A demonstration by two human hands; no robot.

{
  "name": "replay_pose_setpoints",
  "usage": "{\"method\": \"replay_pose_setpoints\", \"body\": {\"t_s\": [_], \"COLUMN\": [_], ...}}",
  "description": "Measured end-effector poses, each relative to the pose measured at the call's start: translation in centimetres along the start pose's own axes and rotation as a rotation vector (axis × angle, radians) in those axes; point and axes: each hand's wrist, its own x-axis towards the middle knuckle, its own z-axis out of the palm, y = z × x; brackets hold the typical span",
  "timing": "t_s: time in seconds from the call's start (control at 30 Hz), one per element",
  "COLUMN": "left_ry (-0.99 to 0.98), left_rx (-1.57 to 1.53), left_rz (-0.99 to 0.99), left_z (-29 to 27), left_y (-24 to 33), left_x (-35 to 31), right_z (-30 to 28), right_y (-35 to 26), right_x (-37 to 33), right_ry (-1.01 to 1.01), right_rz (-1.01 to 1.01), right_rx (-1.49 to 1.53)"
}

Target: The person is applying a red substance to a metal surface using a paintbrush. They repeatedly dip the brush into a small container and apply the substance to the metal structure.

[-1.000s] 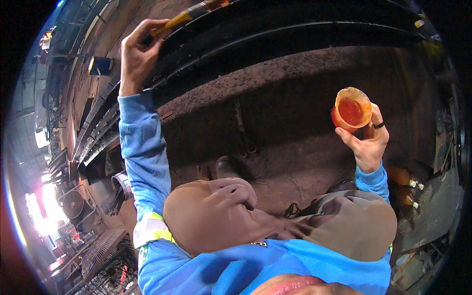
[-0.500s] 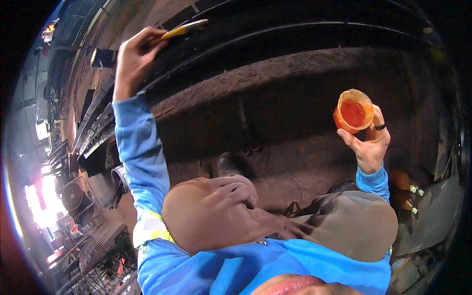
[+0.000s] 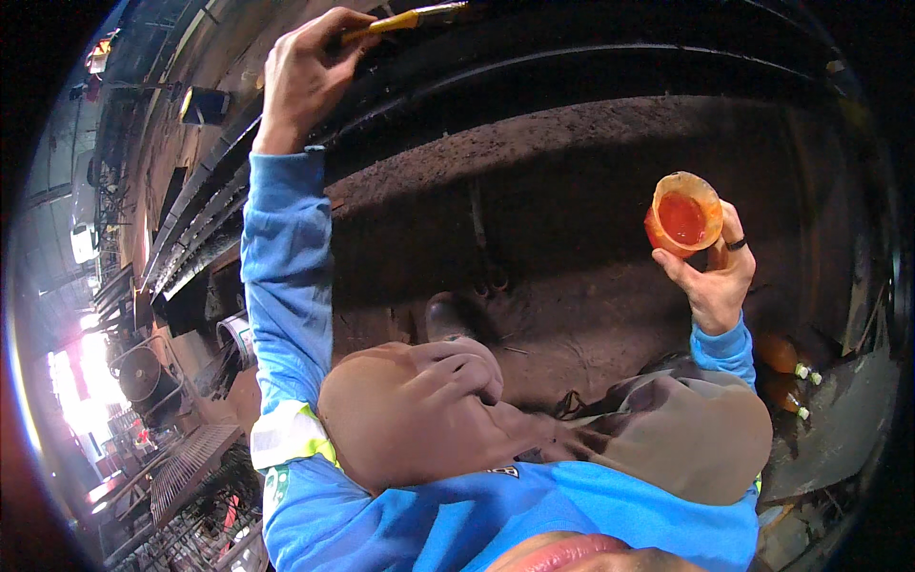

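Observation:
At the upper left my left hand [image 3: 310,76] grips a paintbrush [image 3: 393,23] by its yellow handle. Its bristle end points right, along the dark steel beam [image 3: 572,59] that runs across the top of the view. My right hand [image 3: 721,276] is wrapped round a small cup [image 3: 688,187] on the right side, over the dark ground. Reddish-orange liquid paint [image 3: 682,218] shows inside the cup, and its outside is smeared orange. The cup tilts a little, its mouth facing me. Whether the bristles touch the beam I cannot tell.
A dark tin [image 3: 203,106] stands left of my left forearm. Long metal bars [image 3: 195,243] lie near it. At the left are a round fan [image 3: 143,377], a white bucket [image 3: 235,336] and a metal grating [image 3: 191,467]. Orange-brown bottles [image 3: 783,391] lie at the right.
My left hand has moved right and farther away with the paintbrush, along the beam. The right hand and cup have stayed almost where they were.

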Motion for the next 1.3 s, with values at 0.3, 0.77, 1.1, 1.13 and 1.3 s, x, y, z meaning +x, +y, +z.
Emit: {"method": "replay_pose_setpoints", "body": {"t_s": [0.3, 0.77, 1.1, 1.13, 1.3], "left_ry": [-0.102, -0.050, 0.325, 0.352, 0.336], "left_rx": [-0.045, -0.099, 0.019, 0.100, 0.276], "left_rz": [-0.108, -0.192, -0.004, 0.029, -0.042], "left_z": [-1.9, -3.4, 1.2, 2.4, 3.0], "left_y": [-1.1, -2.0, 4.3, 4.4, 3.6], "left_x": [-2.1, -3.3, -1.7, -2.0, -6.0], "right_z": [-0.4, 0.6, -0.1, -0.1, -0.6], "right_y": [0.0, -0.7, -0.7, -0.7, -0.7], "right_x": [0.0, -0.2, 0.2, 0.1, -0.3], "right_ry": [0.041, 0.012, 0.031, 0.038, 0.076], "right_rz": [0.005, 0.006, -0.094, -0.090, -0.075], "right_rx": [-0.013, 0.057, -0.020, -0.015, 0.019]}}
